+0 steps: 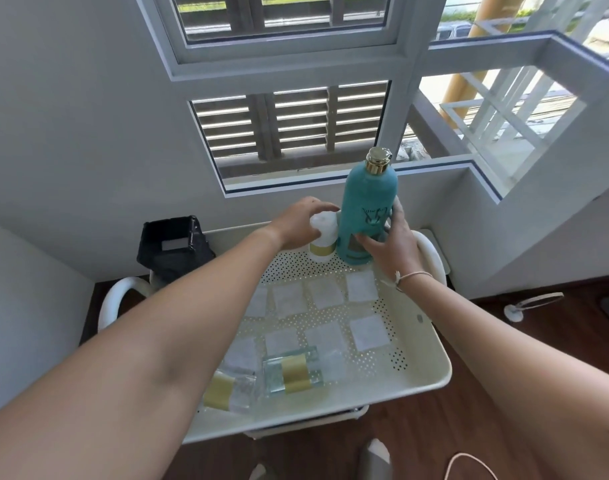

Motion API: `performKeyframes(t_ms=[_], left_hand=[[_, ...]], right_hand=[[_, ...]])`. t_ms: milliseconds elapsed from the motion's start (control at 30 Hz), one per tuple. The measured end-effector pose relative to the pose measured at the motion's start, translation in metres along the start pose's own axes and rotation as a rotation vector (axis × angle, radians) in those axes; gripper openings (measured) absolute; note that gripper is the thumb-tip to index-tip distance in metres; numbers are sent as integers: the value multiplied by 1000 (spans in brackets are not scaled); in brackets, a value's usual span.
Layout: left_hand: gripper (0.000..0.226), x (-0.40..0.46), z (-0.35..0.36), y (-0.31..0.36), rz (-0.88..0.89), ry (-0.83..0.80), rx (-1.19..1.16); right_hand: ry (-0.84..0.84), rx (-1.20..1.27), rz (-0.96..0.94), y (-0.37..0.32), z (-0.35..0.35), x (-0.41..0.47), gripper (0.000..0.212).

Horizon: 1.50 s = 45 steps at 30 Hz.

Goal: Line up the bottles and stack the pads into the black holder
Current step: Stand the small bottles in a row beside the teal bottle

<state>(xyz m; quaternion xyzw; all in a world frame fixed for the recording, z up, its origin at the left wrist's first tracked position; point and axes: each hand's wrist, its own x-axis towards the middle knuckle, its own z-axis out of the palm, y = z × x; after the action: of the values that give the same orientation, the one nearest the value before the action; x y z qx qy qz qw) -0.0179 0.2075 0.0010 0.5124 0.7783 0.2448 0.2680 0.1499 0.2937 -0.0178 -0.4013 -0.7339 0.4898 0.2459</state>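
A tall teal bottle [367, 209] with a gold cap stands upright at the far edge of the cream perforated tray [420, 362]; my right hand [391, 244] grips its lower part. Beside it on the left stands a small white bottle [322, 242] with a gold band, and my left hand [305, 223] is closed over its top. Two clear bottles with gold bands lie on their sides at the tray's near edge, one in the middle [294, 370], one at the left [228, 391]. Several white square pads [369, 332] lie flat in two rows across the tray. The black holder [173, 247] hangs at the tray's far left corner.
The tray tops a white cart with curved handles [118, 299] on a dark wooden floor. A white wall and a louvred window rise right behind the cart. A white cable [535, 301] lies on the floor at the right.
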Motion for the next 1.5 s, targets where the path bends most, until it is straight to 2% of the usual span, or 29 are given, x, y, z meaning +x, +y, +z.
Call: performKeyframes(t_ms=[233, 300, 433, 567, 700, 867, 1067, 1267, 1400, 1500], left_hand=[[58, -27, -10, -2, -8, 93, -53], [58, -46, -17, -9, -25, 111, -61], [48, -99, -28, -31, -70, 75, -46], [34, -159, -35, -53, -130, 61, -58], [34, -211, -36, -76, -241, -134, 34], [59, -239, -26, -89, -376, -398, 161], [66, -240, -10, -99, -349, -404, 243], [62, -242, -6, -111, -357, -383, 272], [58, -243, -13, -112, -377, -366, 150], [45, -236, -24, -102, -376, -328, -49]], right_hand=[[-27, 55, 3, 10, 8, -32, 72], [-77, -51, 26, 17, 15, -50, 68], [-303, -75, 61, 25, 37, -92, 55], [-571, -238, -76, 20, 49, -119, 47], [-771, -456, -264, 9, 63, -129, 52], [-920, -761, -326, 2, 80, -130, 66], [-959, -814, -292, 7, 81, -131, 76], [-952, -809, -292, 7, 73, -128, 72], [-921, -782, -283, -5, 58, -114, 70], [-903, -775, -289, -22, 48, -99, 62]])
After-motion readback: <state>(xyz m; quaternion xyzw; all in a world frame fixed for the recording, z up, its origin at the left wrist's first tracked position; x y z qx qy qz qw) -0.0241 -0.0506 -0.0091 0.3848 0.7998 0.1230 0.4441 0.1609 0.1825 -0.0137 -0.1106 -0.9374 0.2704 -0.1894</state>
